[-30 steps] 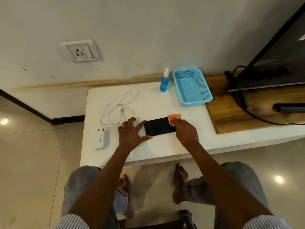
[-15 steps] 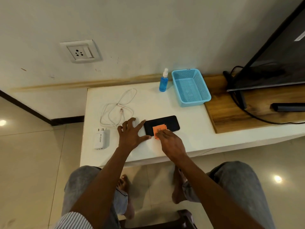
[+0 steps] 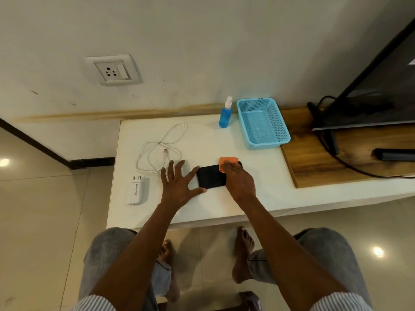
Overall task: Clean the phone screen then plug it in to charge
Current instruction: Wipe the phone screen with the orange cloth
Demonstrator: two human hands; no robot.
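Observation:
A black phone (image 3: 210,176) lies screen up on the white table (image 3: 258,196). My left hand (image 3: 179,185) rests flat with fingers spread, thumb and forefinger bracing the phone's left end. My right hand (image 3: 239,179) presses an orange cloth (image 3: 226,162) onto the phone's right end and covers that part of the screen. A white charging cable (image 3: 157,149) lies coiled to the left, its connector free on the table. The white charger adapter (image 3: 135,190) lies near the table's left front corner. A wall socket (image 3: 113,70) is on the wall above.
A blue spray bottle (image 3: 225,115) stands at the back of the table beside an empty light-blue basket (image 3: 262,124). To the right is a wooden board (image 3: 325,158) with a TV (image 3: 381,90), black cables and a dark remote (image 3: 395,154). My knees and bare feet are below the table edge.
My right hand has slid the orange cloth from the phone's left-middle back to its right end. My left hand has stayed at the phone's left end.

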